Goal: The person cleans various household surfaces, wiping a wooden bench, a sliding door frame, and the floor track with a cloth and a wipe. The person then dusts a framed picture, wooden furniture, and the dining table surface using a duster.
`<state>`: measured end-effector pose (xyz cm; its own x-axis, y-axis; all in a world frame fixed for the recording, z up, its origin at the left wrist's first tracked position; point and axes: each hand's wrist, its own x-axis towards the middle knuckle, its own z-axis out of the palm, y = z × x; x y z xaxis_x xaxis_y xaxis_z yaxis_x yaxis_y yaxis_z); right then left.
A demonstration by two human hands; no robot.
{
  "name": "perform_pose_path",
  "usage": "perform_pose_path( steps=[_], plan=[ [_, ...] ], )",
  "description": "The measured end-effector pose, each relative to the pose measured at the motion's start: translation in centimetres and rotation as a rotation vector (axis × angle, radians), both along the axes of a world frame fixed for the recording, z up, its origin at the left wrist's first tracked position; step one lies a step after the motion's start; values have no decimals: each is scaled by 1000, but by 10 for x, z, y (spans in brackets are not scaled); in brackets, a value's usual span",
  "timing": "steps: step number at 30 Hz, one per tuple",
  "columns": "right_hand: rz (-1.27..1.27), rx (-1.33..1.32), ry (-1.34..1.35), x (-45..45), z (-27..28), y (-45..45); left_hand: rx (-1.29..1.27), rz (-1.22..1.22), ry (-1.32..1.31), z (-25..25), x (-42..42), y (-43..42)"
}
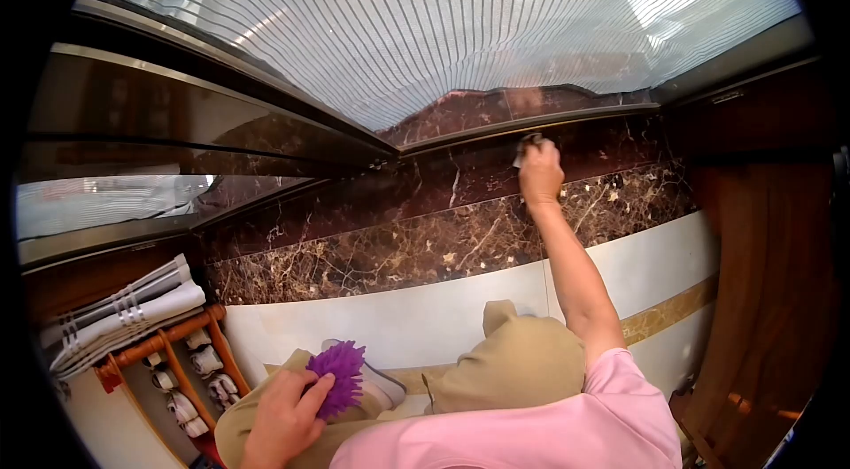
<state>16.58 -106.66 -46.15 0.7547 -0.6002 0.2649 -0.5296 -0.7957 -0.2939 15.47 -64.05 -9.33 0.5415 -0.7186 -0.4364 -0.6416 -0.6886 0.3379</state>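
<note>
Pink cloth of a short-sleeved shirt (505, 434) fills the lower middle of the frame, with tan trousers (505, 363) showing over bent knees just beyond it. At lower left, the left hand (285, 420) grips a purple, shaggy piece of soft fabric (338, 380), thumb and fingers closed on its near edge, beside a pale shoe (385, 388). Right of centre, the right hand (541, 179) reaches out to a polished dark red-brown stone ledge (381, 203); its fingers are bunched around a small dark-and-whitish item (529, 146), too hidden to name. That item lies close to the foot of the window, which is covered by thin striped sheeting (425, 18).

The right arm looks nearly straight, so leaning farther could cost the person their balance. Fingertips pushed deep against the window frame (611, 117) might scrape or get pinched at its edge, and the small item could slip out, since so little of it shows past the grip. The loose sheeting could snag if the hand rises. A slack left hold might drop the purple piece onto the shoe. At left, an elbow swung wide could knock the folded grey-and-white striped cloth (133, 314) off the orange-brown wooden rack (164, 338).
</note>
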Motion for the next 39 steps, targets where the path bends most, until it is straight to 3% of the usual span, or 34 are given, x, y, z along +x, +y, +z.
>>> perform_pose_path(
  steps=[4, 8, 11, 13, 17, 21, 23, 29, 31, 33, 35, 37, 39],
  plan=[
    [187, -37, -22, 33, -11, 65, -7, 26, -30, 4, -2, -3],
    [535, 178, -43, 66, -5, 130, 20, 26, -27, 8, -7, -3],
    [610, 289, -89, 73, 13, 146, 21, 25, -38, 8, -7, -5],
    [508, 370, -133, 57, 27, 131, -21, 27, -37, 10, -7, -7],
    [205, 162, -131, -11, 37, 39, -26, 21, -29, 7, -4, -3],
    [-166, 79, -10, -86, 11, -36, -2, 1, -23, 7, 0, -1],
    [-128, 118, 70, -86, 13, -19, 5, -7, -24, 8, 3, -5],
    [450, 308, -60, 13, 7, 103, -33, -34, -22, 10, 5, -8],
    [653, 419, 88, 32, 14, 122, -82, -74, -44, 11, 2, -5],
    [655, 410, 84, 39, 35, 114, -78, -51, -48, 15, 0, 4],
    [369, 802, 205, 43, 66, 93, -93, -17, -44, 17, 0, 12],
    [376, 739, 311, 40, 71, 58, -96, 3, -62, 20, 0, 22],
    [648, 267, 425, 35, 71, 27, -105, 40, -51, 24, 2, 29]
  ],
)
